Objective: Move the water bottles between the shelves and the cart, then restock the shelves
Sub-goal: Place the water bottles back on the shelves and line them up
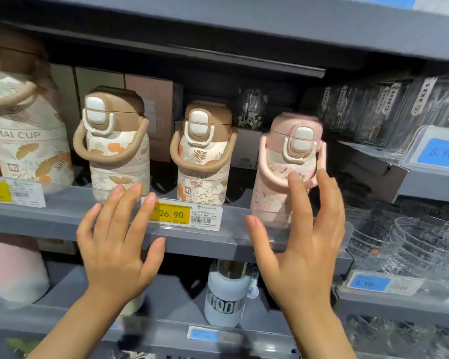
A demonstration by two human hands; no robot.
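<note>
Water bottles (pixel 202 154) stand upright on the shelf (pixel 62 216), lids up.

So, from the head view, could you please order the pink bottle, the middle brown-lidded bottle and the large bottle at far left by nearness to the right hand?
1. Pink bottle, at the right hand's fingertips.
2. Middle brown-lidded bottle, left of it.
3. Large bottle, far left.
</note>
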